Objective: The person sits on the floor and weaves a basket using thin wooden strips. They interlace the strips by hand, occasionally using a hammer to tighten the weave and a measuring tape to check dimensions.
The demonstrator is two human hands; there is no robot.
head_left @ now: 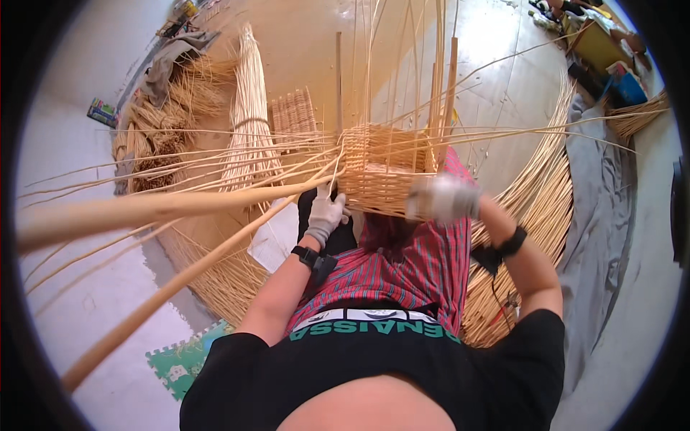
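A partly woven square wicker basket [388, 187] is held over my lap, which is covered by red striped cloth [402, 266]. Long upright rods rise from it, and pale strands and two thick sticks [180, 287] stretch from it toward the left. My left hand [327, 212], in a pale glove, is closed on the basket's lower left corner, just below the sticks. At the front right side of the basket my right hand [442, 199], also gloved, is smeared by motion; whether its fingers grip anything cannot be made out.
A tied willow bundle [248, 108] and a woven panel [291, 115] lie behind the basket. Loose willow piles [172, 93] are at left, more long rods [539, 201] at right beside grey cloth [589, 201]. A green foam mat [172, 363] is at lower left, a blue container [625, 86] at back right.
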